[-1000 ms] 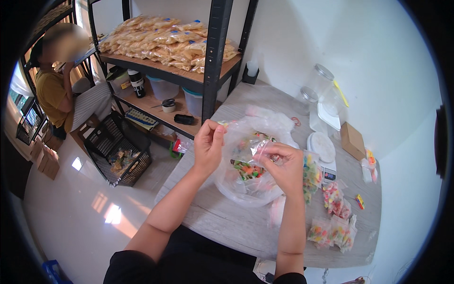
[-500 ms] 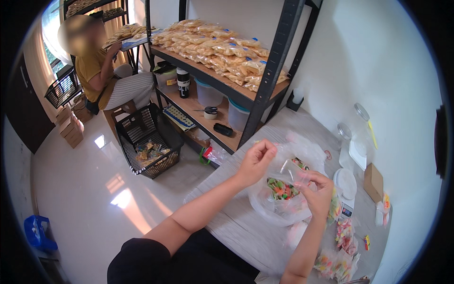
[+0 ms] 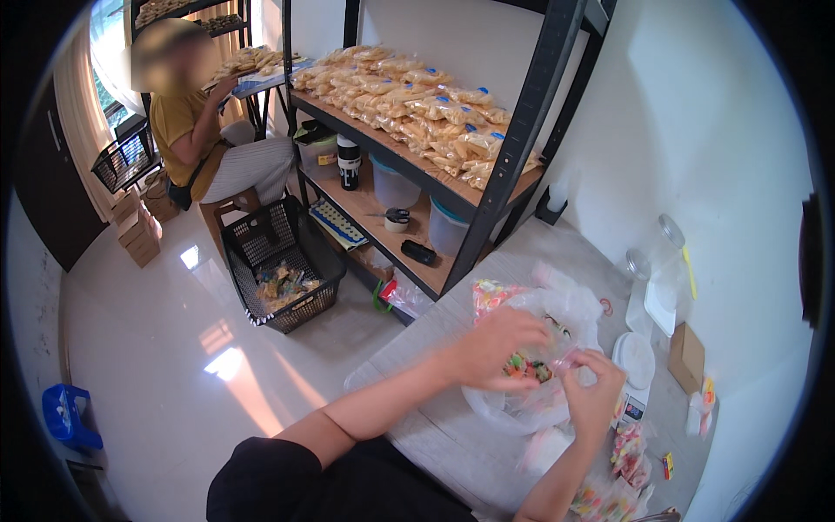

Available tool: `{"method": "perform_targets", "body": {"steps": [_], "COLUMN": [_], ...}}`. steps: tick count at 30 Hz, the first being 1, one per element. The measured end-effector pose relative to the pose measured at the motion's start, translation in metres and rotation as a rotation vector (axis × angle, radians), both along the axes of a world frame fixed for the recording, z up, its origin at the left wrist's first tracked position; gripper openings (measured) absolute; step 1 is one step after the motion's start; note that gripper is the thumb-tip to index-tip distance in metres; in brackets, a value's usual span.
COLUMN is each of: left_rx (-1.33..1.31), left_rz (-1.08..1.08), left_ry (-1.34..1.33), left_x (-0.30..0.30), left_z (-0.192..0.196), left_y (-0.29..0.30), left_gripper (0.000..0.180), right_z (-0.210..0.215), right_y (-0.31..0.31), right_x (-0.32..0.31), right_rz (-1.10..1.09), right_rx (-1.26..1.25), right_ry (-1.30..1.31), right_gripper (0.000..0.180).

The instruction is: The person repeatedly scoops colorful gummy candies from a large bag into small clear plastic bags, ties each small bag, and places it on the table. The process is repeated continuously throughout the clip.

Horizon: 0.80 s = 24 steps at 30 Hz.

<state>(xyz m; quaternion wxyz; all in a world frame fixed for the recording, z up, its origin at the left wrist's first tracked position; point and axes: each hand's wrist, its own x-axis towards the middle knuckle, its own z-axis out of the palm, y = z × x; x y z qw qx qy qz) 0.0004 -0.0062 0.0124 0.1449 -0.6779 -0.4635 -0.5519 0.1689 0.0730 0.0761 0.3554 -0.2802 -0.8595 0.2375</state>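
Between the fingertips of my right hand (image 3: pixel 593 383) is the edge of a small clear plastic bag (image 3: pixel 565 358), held over a larger bag. My left hand (image 3: pixel 497 346) reaches across from the left, slightly blurred, its thumb and fingers spread around the small bag's side with nothing visible in them. Under both hands, a large translucent plastic bag (image 3: pixel 496 416) lies open on the grey table (image 3: pixel 426 418). Small green, red and orange pieces (image 3: pixel 524 367), looking like sweets, show inside it; my left hand partly hides them.
Right of the bags stands a white kitchen scale (image 3: pixel 635 358), with filled packets (image 3: pixel 628 452) nearer me. A brown box (image 3: pixel 687 357) sits by the wall. Beyond the table, a black shelf (image 3: pixel 496 187) carries many packed bags. A black basket (image 3: pixel 287 270) and a seated person (image 3: pixel 187 130) are farther left.
My left hand has gone from a closed pinch to spread fingers, moving right and down over the sweets. My right hand still pinches the small bag, slightly lower. The view has shifted a little.
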Motion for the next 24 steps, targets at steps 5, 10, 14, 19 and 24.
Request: {"method": "perform_targets", "body": {"steps": [5, 10, 14, 19, 24], "left_rx": [-0.106, -0.292, -0.246, -0.186, -0.149], "left_rz": [-0.166, -0.217, -0.191, -0.167, -0.197], "left_ry": [0.004, -0.053, -0.046, -0.049, -0.059], "left_x": [0.018, 0.015, 0.016, 0.015, 0.014], "left_z": [-0.002, -0.006, -0.004, -0.003, -0.002], "left_y": [0.003, -0.002, -0.002, -0.002, -0.002], "left_gripper": [0.062, 0.055, 0.051, 0.046, 0.043], "right_z": [0.002, 0.004, 0.005, 0.005, 0.007], "right_y": [-0.010, -0.011, -0.012, -0.015, -0.015], "right_x": [0.002, 0.000, 0.000, -0.003, -0.004], "right_rz": [0.168, 0.149, 0.156, 0.139, 0.151], "right_rx": [-0.083, -0.056, -0.024, -0.003, 0.028], "right_ry": [-0.139, -0.134, -0.136, -0.111, -0.096], "right_gripper": [0.021, 0.020, 0.018, 0.019, 0.021]}}
